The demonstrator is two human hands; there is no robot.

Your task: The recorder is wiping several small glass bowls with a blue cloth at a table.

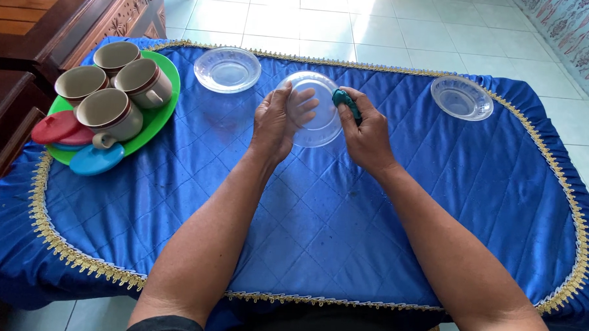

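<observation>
The clear glass bowl (313, 111) is held tilted just above the middle of the tabletop (345, 213), toward its far edge. The left hand (278, 122) grasps it by the rim, fingers showing through the glass. The right hand (367, 132) is clenched on a small teal cloth (346, 101) pressed against the bowl's right edge. 2 more clear bowls rest on the blue quilted cover: 1 (227, 69) near the far edge to the left, 1 (462, 97) toward the far right corner. At the left edge a green tray (158, 118) carries 4 brown-rimmed mugs (110, 115), with red and blue lids (80, 145) stacked at its near side. The bowl looks smooth, so a loosened left-hand grip under the cloth's pressure could let it slip and knock the table.
</observation>
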